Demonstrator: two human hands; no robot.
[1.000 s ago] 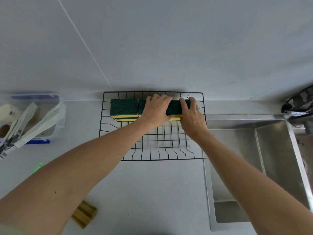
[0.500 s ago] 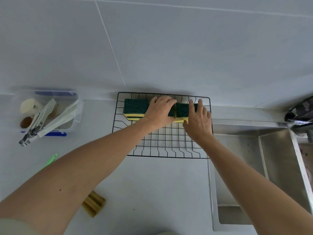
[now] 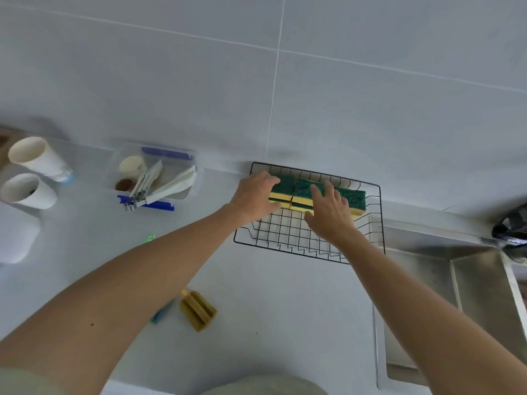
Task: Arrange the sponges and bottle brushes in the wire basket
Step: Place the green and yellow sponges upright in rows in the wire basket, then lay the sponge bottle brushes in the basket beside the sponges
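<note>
A black wire basket (image 3: pixel 285 235) stands on the counter against the wall. Green-topped yellow sponges (image 3: pixel 302 192) lie in a row along its back edge, stacked two high at the left. My left hand (image 3: pixel 253 195) grips the left end of the row, fingers over the top and thumb at the front. My right hand (image 3: pixel 328 215) rests on the middle of the row with spread fingers. The right-hand sponge (image 3: pixel 352 199) is uncovered. White-handled bottle brushes (image 3: pixel 162 185) stick out of a clear tub (image 3: pixel 196 178) to the left.
Two white cups (image 3: pixel 37 161) stand at the far left. A brown slotted block (image 3: pixel 198 310) and a teal stick (image 3: pixel 162 312) lie on the counter near my left arm. A steel sink (image 3: pixel 427 280) and black tap (image 3: pixel 510 229) are on the right.
Both hands slid left along the sponge row. My left hand now holds the left end, my right hand is over the middle, and the right sponge is exposed. The view swung left.
</note>
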